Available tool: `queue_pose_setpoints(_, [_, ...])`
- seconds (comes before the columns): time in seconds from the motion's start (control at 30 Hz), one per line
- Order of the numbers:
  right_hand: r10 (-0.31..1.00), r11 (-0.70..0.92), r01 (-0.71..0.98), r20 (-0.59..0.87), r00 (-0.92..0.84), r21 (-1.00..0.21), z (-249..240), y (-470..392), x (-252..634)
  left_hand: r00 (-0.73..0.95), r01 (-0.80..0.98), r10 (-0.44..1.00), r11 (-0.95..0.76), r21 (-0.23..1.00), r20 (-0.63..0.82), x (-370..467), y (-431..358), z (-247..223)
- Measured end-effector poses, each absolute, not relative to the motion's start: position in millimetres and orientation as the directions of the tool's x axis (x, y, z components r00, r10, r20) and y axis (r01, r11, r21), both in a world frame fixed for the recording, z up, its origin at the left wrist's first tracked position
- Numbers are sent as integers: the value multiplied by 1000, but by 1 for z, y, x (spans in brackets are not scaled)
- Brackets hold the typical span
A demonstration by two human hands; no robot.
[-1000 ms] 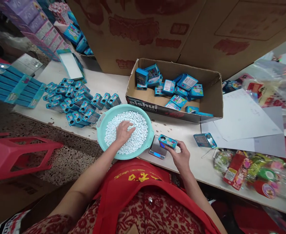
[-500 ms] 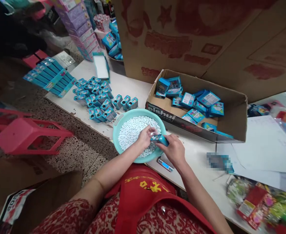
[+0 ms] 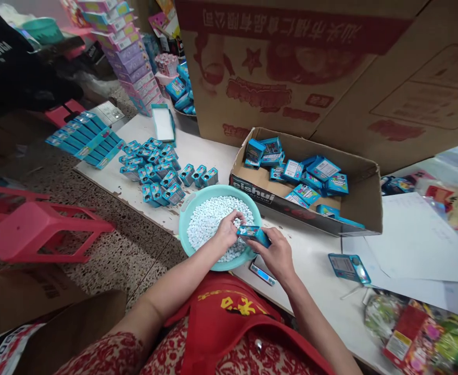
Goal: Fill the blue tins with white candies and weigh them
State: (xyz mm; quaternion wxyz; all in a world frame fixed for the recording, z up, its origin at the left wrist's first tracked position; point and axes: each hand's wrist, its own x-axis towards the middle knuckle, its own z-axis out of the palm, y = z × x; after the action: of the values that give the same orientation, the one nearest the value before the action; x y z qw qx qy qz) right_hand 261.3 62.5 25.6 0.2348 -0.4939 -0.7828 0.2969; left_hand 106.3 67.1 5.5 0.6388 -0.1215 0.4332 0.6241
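My right hand (image 3: 279,253) grips a small blue candy box (image 3: 254,234), tilted with one end toward my left hand. My left hand (image 3: 227,230) is closed, thumb and fingers curled together beside that end of the box; what the fingers hold, if anything, I cannot make out. Both hands are above a turquoise basin (image 3: 185,245) filled with small white candy pellets (image 3: 209,219). Partly under the basin's right edge, a small digital scale (image 3: 263,273) with a lit blue display lies on the table.
Several similar boxes (image 3: 156,164) stand on the table (image 3: 135,195) at left. More blue boxes (image 3: 307,194) lie in an open carton (image 3: 318,224) at right. A single box (image 3: 349,268) lies near white paper sheets (image 3: 420,234). A red stool (image 3: 37,221) stands on the floor.
The view has shifted slightly, so the scene sits lower. My left hand has drawn back slightly from the end of the box, which is still in my right hand.
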Motion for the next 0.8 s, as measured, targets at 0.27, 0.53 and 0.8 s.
queue_pose_setpoints(0.27, [989, -64, 212, -90, -114, -975, 16, 31, 316, -118, -843, 742, 277, 461, -660, 83, 66, 15])
queue_pose_setpoints(0.53, [995, -92, 438, -97, 11, -894, -3, 6, 356, -109, -782, 661, 405, 475, -743, 88, 67, 12])
queue_pose_setpoints(0.8, [943, 304, 557, 163, -290, -773, 36, 26, 284, -326, -569, 871, 130, 812, -368, 139, 60, 66])
